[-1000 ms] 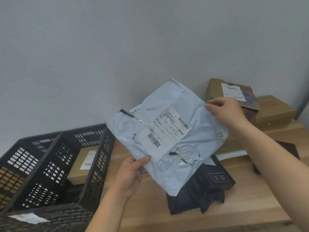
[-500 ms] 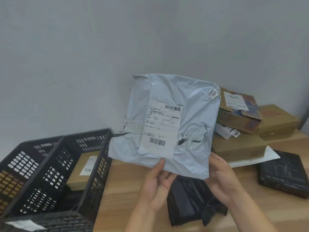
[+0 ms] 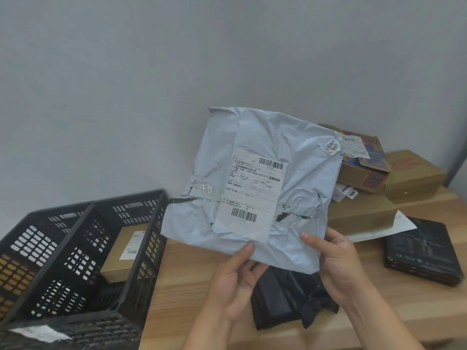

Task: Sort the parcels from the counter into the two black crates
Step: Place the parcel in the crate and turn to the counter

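I hold a pale grey poly mailer (image 3: pixel 298 157) upright above the wooden counter (image 3: pixel 192 281), its white shipping label facing me. My left hand (image 3: pixel 235 279) pinches its bottom edge, thumb on the front. My right hand (image 3: pixel 336 258) grips the bottom right corner. Two black crates stand at the left: the nearer crate (image 3: pixel 141 251) holds a brown box (image 3: pixel 123 251) with a label; the far left crate (image 3: pixel 30 238) shows little of its inside.
A black poly bag (image 3: pixel 283 301) lies on the counter under my hands. Several brown cartons (image 3: pixel 414 178) are stacked at the back right against the wall. A flat black parcel (image 3: pixel 424 251) lies at the right, with a white envelope (image 3: pixel 394 226) beside it.
The mailer has turned from tilted to upright with its label facing me. My right hand moved from its top right corner down to the bottom right; the left shifted along the bottom edge.
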